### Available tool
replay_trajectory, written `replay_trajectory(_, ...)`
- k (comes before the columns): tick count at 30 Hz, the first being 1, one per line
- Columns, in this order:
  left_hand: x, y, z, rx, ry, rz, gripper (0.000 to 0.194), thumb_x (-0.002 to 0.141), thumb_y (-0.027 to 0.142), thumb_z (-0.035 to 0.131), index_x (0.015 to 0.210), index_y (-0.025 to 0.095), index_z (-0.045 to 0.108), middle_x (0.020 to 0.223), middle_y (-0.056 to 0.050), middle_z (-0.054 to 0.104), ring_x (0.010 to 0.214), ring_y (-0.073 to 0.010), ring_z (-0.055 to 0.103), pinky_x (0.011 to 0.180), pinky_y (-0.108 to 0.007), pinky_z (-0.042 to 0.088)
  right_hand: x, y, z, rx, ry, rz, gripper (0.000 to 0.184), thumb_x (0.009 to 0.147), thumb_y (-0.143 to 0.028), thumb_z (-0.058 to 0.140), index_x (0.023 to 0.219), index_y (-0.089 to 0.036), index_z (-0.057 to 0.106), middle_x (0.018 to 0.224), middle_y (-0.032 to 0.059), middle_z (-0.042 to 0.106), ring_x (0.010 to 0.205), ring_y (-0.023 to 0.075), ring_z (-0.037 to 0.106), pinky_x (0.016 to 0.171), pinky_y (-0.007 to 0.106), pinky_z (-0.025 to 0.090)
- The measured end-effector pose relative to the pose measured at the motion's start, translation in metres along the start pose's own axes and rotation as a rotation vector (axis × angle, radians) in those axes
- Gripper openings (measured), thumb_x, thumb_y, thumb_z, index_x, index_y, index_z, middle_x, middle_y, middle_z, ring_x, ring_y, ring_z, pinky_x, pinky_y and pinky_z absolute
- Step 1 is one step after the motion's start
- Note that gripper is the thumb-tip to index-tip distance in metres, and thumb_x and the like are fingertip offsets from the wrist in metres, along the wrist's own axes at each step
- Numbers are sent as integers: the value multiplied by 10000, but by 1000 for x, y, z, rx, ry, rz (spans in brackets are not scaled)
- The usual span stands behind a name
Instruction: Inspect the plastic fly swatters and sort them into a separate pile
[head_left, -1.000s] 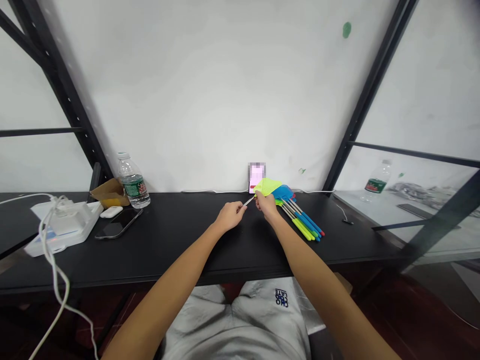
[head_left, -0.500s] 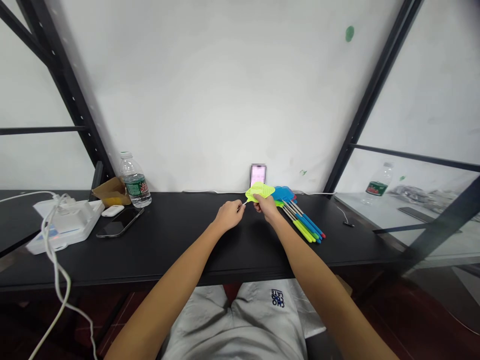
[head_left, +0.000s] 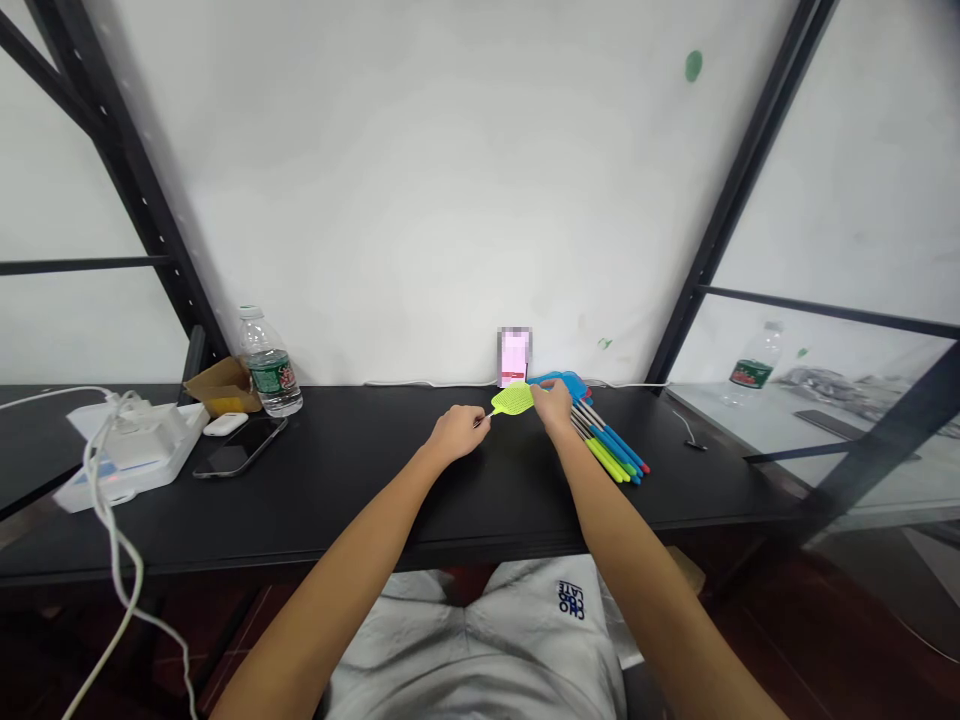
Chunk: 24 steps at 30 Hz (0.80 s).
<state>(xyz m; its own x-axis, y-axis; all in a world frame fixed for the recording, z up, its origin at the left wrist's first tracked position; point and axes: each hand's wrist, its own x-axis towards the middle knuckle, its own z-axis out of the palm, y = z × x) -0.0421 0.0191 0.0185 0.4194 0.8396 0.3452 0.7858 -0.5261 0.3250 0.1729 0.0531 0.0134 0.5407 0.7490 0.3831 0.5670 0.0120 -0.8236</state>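
Observation:
A yellow-green fly swatter (head_left: 512,399) with a perforated head is held low over the black desk (head_left: 352,490). My left hand (head_left: 456,433) is closed around its thin metal shaft, just below the head. At the head's right edge, my right hand (head_left: 553,404) pinches the perforated sheet between thumb and fingers. Right beside that hand lies a pile of fly swatters (head_left: 611,440) with blue, yellow-green and red handles and metal shafts. Their blue heads are partly hidden behind my right hand.
A phone with a lit screen (head_left: 514,355) leans on the white wall behind the swatter. To the left stand a water bottle (head_left: 271,368), a cardboard box (head_left: 225,385), a dark phone (head_left: 241,446), a white case (head_left: 226,424) and a power strip (head_left: 135,455) with cables. A short cable (head_left: 694,444) lies at right.
My right hand has shifted right, from the middle of the swatter's head to its right edge. The head now lies flatter and lower. My left hand keeps its grip on the shaft.

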Motion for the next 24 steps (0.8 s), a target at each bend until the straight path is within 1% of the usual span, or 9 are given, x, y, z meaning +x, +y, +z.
replay_trajectory(3, 0, -2, 0, 1, 4, -15, 339, 875, 419, 430, 723, 209, 649, 682, -42, 631, 655, -167, 559, 555, -257, 283, 1, 1, -5, -119, -26, -13, 341, 760, -359, 577, 1006, -127, 619, 914, 123, 670, 866, 245, 611, 735, 305, 439)
replay_trajectory(6, 0, -3, 1, -10, 12, -10, 346, 863, 428, 443, 688, 206, 642, 667, -45, 627, 646, -168, 553, 549, -257, 273, 0, 1, -6, -188, -103, -52, 257, 770, -374, 604, 887, -150, 650, 883, 123, 672, 873, 251, 610, 739, 306, 429)
replay_trajectory(9, -1, -3, 2, -47, 5, 20, 355, 855, 445, 460, 663, 206, 639, 658, -42, 629, 626, -165, 543, 550, -257, 276, -1, 1, -6, -267, -151, -112, 203, 830, -330, 549, 818, -157, 652, 886, 133, 674, 875, 251, 608, 732, 306, 419)
replay_trajectory(12, -1, -2, 3, -106, -12, 68, 366, 850, 458, 480, 645, 198, 637, 639, -37, 622, 599, -155, 533, 547, -256, 281, -3, 0, -6, -356, -180, -161, 235, 887, -308, 479, 826, -160, 651, 883, 134, 674, 850, 228, 609, 705, 284, 410)
replay_trajectory(16, -2, -2, 4, -126, -23, 108, 376, 859, 449, 473, 636, 193, 635, 612, -31, 604, 577, -147, 514, 548, -257, 276, -7, -2, -5, -428, -221, -179, 334, 934, -377, 416, 818, -153, 636, 850, 148, 661, 809, 223, 609, 666, 277, 396)
replay_trajectory(20, -2, -4, 5, -110, -5, 131, 394, 873, 442, 443, 643, 192, 642, 598, -31, 592, 566, -147, 493, 560, -263, 272, -9, 0, -1, -441, -228, -208, 389, 960, -427, 345, 878, -153, 609, 855, 149, 648, 781, 230, 606, 648, 287, 383)
replay_trajectory(24, -1, -5, 6, -83, 17, 146, 414, 881, 436, 422, 629, 181, 629, 579, -28, 570, 539, -133, 454, 548, -264, 250, -10, 1, 2, -432, -212, -216, 421, 968, -460, 301, 924, -149, 582, 888, 153, 648, 810, 250, 610, 646, 293, 372)
